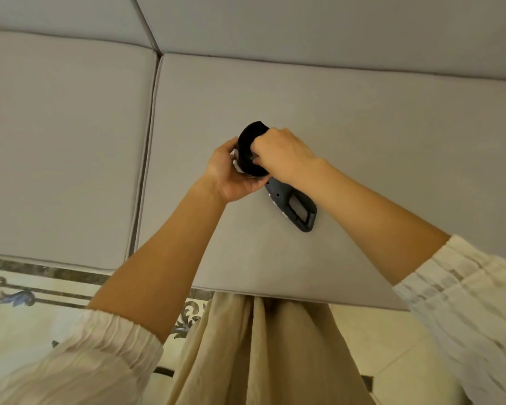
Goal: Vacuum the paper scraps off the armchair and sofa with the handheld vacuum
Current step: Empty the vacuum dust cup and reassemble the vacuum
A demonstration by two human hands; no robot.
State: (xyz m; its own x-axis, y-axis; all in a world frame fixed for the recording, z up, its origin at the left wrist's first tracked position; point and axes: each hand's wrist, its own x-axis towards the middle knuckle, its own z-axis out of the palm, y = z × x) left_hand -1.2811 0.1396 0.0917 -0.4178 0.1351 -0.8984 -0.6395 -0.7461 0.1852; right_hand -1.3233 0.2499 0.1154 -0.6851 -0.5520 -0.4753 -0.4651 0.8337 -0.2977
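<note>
Your handheld vacuum point(287, 200) lies on the sofa point(362, 118) seat cushion, long axis diagonal: grey handle loop toward you and right, black round end away and left. Your right hand point(278, 154) has its fingers curled over that black end. Your left hand point(232, 173) cups it from below, fingers wrapped, possibly also pinching something white, though it's mostly hidden.

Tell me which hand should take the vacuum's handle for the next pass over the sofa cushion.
Probably the right hand. It already grips the handheld vacuum's black front part from the side where the free loop handle lies. The left hand cups the front from the far side.
</note>
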